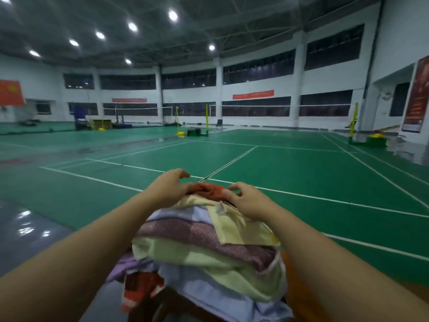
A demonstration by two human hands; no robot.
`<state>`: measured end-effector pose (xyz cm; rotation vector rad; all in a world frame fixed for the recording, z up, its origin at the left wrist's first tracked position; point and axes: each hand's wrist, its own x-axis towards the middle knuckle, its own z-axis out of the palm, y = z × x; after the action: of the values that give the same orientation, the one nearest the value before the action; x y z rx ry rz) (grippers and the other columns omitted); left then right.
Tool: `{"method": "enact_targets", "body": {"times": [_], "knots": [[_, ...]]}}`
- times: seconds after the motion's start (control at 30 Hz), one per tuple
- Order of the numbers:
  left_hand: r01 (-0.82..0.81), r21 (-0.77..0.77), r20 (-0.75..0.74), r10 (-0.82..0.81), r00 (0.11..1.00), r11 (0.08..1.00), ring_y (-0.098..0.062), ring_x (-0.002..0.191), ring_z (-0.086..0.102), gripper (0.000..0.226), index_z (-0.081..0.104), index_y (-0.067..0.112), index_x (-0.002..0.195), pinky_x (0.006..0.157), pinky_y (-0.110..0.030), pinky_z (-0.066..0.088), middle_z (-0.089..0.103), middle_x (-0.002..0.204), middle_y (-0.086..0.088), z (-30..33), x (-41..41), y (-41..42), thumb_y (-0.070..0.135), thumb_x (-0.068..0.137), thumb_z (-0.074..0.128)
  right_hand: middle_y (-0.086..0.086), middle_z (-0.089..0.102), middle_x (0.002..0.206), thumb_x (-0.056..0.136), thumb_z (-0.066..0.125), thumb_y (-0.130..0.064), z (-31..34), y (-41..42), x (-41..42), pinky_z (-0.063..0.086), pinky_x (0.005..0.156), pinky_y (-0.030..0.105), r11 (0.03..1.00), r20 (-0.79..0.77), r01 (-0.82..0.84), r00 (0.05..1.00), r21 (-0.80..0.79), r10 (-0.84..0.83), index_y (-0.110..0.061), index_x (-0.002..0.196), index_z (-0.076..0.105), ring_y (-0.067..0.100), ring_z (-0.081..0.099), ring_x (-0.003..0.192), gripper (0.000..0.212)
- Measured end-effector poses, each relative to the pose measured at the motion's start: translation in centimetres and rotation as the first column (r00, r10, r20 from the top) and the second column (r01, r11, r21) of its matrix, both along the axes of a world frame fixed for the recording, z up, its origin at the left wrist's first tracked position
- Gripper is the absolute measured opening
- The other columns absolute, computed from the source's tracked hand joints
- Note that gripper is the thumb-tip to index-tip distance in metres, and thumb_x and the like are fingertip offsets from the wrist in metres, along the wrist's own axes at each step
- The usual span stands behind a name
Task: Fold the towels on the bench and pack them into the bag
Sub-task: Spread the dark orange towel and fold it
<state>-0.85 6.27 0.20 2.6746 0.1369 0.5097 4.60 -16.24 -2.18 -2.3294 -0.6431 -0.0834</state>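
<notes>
2 bare forearms reach forward over a heap of towels piled on a counter, of which only an orange-brown strip shows at lower right.

Left: the left hand lies at the far left edge of the heap, fingers curved forward and downward, thumb side against a rust-orange towel at the far end. Its grip is loosely curved; whether the fingers actually close on cloth cannot be told, since the frame is blurred there.

Centre: the heap is unfolded and rumpled. From far to near it shows the rust-orange towel, a pale yellow towel with a small white label near its upper edge, a pale blue layer with a mauve speckled band running diagonally, a broad yellow-green towel, and more pale blue cloth hanging off the near edge. A lilac fold and an orange-red patterned piece hang down at lower left.

Right: the right hand rests on the heap just beside the rust-orange towel, thumb touching its right end, fingers bent and raised slightly above the cloth; the grip is half open and nothing is clearly pinched.

Behind lies a green badminton court with white lines, nets and yellow posts.
</notes>
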Motion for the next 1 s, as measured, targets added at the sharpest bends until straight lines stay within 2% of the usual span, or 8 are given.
{"method": "enact_targets", "body": {"times": [0.1, 0.2, 0.3, 0.4, 0.63, 0.8, 0.9, 1.0], "knots": [[-0.001, -0.023, -0.092, -0.001, 0.996, 1.0, -0.027, 0.104, 0.066, 0.035, 0.069, 0.013, 0.118, 0.092, -0.036, 0.052, 0.072, 0.115, -0.009, -2.4, 0.7, 3.1, 0.035, 0.09, 0.072, 0.008, 0.071, 0.114, 0.096, 0.064, -0.043, -0.9, 0.9, 0.7, 0.05, 0.083, 0.032, 0.996, 0.027, 0.055, 0.998, -0.075, -0.054, -0.014, 0.117, 0.07, 0.026, 0.065, 0.101, 0.036], [0.001, -0.129, 0.062, 0.007, 0.998, 0.992, -0.026, 0.09, 0.069, 0.014, 0.074, 0.015, 0.094, 0.08, -0.035, 0.053, 0.074, 0.091, -0.004, -3.0, 1.4, 4.0, 0.028, 0.089, 0.075, 0.001, 0.073, 0.089, 0.093, 0.07, -0.038, -0.9, 0.4, 1.4, 0.049, 0.073, 0.031, 0.996, 0.062, 0.084, 0.994, 0.021, -0.085, -0.02, 0.093, 0.075, 0.021, 0.065, 0.083, 0.019], [0.011, -0.227, 0.228, 0.042, 0.973, 0.974, -0.024, 0.086, 0.066, 0.013, 0.073, 0.011, 0.099, 0.075, -0.032, 0.05, 0.073, 0.093, -0.006, -1.4, 1.9, 3.9, 0.023, 0.094, 0.07, -0.008, 0.067, 0.074, 0.096, 0.068, -0.034, 0.2, -0.9, 1.7, 0.042, 0.06, 0.026, 0.972, 0.117, 0.104, 0.984, 0.212, -0.131, -0.023, 0.084, 0.071, 0.015, 0.061, 0.071, 0.017], [0.061, -0.282, 0.333, 0.038, 0.942, 0.957, -0.028, 0.086, 0.064, 0.014, 0.066, 0.013, 0.106, 0.073, -0.032, 0.047, 0.07, 0.095, -0.009, 1.5, 2.4, 2.6, 0.024, 0.099, 0.063, -0.004, 0.067, 0.079, 0.1, 0.061, -0.034, 2.4, -2.0, 2.2, 0.046, 0.065, 0.03, 0.914, 0.205, 0.121, 0.955, 0.388, -0.213, -0.02, 0.087, 0.069, 0.018, 0.063, 0.077, 0.02], [0.204, -0.154, 0.481, -0.107, 0.87, 0.967, -0.026, 0.092, 0.057, 0.018, 0.06, 0.02, 0.102, 0.079, -0.036, 0.042, 0.063, 0.098, -0.004, 7.0, 3.8, -6.0, 0.038, 0.102, 0.055, -0.003, 0.071, 0.079, 0.097, 0.064, -0.042, 6.7, -10.6, 2.0, 0.051, 0.073, 0.035, 0.815, 0.29, 0.225, 0.857, 0.534, -0.426, -0.018, 0.087, 0.073, 0.02, 0.067, 0.079, 0.027], [0.378, -0.098, 0.485, -0.288, 0.826, 0.921, -0.024, 0.093, 0.061, 0.019, 0.064, 0.02, 0.098, 0.082, -0.034, 0.046, 0.065, 0.098, -0.004, 7.2, 5.1, -14.9, 0.038, 0.1, 0.058, -0.003, 0.073, 0.07, 0.086, 0.075, -0.048, 8.1, -20.5, -2.1, 0.057, 0.069, 0.034, 0.702, 0.161, 0.383, 0.802, 0.601, -0.576, -0.021, 0.07, 0.074, 0.021, 0.071, 0.071, 0.031], [0.27, -0.057, 0.478, -0.211, 0.852, 0.961, -0.03, 0.097, 0.058, 0.02, 0.07, 0.021, 0.103, 0.086, -0.038, 0.047, 0.059, 0.096, -0.008, 5.7, 6.4, -20.2, 0.038, 0.093, 0.067, 0.005, 0.076, 0.073, 0.08, 0.082, -0.046, 8.9, -24.4, -4.0, 0.062, 0.075, 0.044, 0.613, 0.009, 0.453, 0.8, 0.648, -0.6, -0.017, 0.067, 0.074, 0.032, 0.074, 0.076, 0.033], [0.463, -0.358, 0.333, -0.353, 0.874, 0.81, -0.023, 0.073, 0.061, 0.025, 0.063, 0.02, 0.1, 0.072, -0.034, 0.049, 0.061, 0.077, -0.003, 3.9, 5.5, -25.8, 0.037, 0.086, 0.077, 0.011, 0.077, 0.08, 0.078, 0.087, -0.035, 9.5, -26.4, -4.8, 0.063, 0.074, 0.048, 0.537, -0.166, 0.482, 0.831, 0.693, -0.531, -0.01, 0.075, 0.074, 0.033, 0.074, 0.074, 0.028]]}}
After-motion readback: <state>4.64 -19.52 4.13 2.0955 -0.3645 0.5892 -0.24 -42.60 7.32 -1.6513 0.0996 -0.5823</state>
